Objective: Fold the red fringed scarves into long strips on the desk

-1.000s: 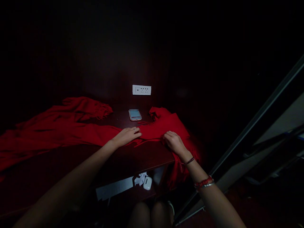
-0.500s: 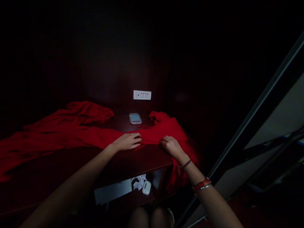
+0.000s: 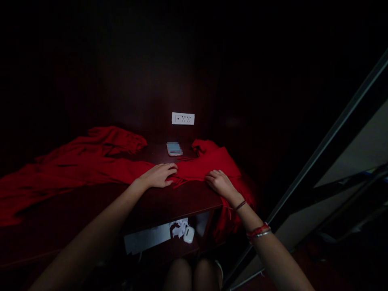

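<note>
A long red fringed scarf [image 3: 106, 169] lies rumpled across the dark wooden tabletop, its right end hanging over the table's side. My left hand [image 3: 160, 174] rests on the scarf near its middle, fingers bent but apart, with the thumb toward the front. Farther right, my right hand [image 3: 218, 181] has its fingers curled together at the scarf's near edge; the fingertips are partly hidden. Between my hands a flat stretch of red cloth shows, with loose fringe strands at its front.
A phone [image 3: 174, 148] lies behind the scarf, below a white wall socket [image 3: 183, 118]. In the open shelf under the tabletop are a white earbud case [image 3: 188, 234], crumpled paper [image 3: 180, 227] and a pale flat strip [image 3: 147, 239]. A slanting frame edge [image 3: 325, 142] stands at right.
My left hand has shifted slightly left along the scarf, and its thumb now shows apart from the fingers. My right hand stays at the near edge. The view tilted slightly.
</note>
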A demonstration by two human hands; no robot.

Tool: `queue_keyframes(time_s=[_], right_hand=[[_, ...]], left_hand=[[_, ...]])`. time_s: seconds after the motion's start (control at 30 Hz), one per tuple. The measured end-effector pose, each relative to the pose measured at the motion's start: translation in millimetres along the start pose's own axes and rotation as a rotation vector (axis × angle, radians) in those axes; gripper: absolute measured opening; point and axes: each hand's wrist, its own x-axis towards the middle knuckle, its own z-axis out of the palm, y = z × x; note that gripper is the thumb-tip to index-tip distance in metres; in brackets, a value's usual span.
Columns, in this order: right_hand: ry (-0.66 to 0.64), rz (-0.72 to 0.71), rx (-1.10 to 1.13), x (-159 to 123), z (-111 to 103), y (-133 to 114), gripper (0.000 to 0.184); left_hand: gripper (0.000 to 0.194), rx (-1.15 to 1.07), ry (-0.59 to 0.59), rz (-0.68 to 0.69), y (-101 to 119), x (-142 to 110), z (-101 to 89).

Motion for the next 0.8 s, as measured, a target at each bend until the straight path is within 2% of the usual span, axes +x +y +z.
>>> queue_keyframes(time_s=[0.13,0.23,0.37,0.4,0.53,0.6,0.7,0.8], right_hand=[[-0.013,0.033,-0.023,1,0,-1,0.019],[-0.008,0.054,-0.01,0,1,1,0.017],[0.099,0.1,0.09,-3,6,6,0.019],[0.145,0.119,0.13,-4,7,7,0.02],[0.299,0.189,0.273,-8,8,8,0.021],[0.338,0.203,0.313,-8,8,8,0.021],[0.367,0.196,0.323,-8,10,8,0.022],[0.329,0.162,0.282,-7,12,8,0.021]], left_hand=[[0.041,-0.108,-0.107,-0.032,-8,-7,1.8],[0.044,-0.128,-0.102,-0.052,-11,-10,2.2],[0.014,-0.102,-0.023,-0.057,-8,-5,-0.6],[0.012,-0.105,0.013,-0.055,-7,-3,-2.2],[0.019,-0.177,0.195,-0.107,-8,-2,-10.6],[0.02,-0.224,0.231,-0.15,-12,-4,-14.0],[0.021,-0.263,0.186,-0.169,-19,-7,-14.9],[0.02,-0.232,0.046,-0.132,-26,-10,-10.6]])
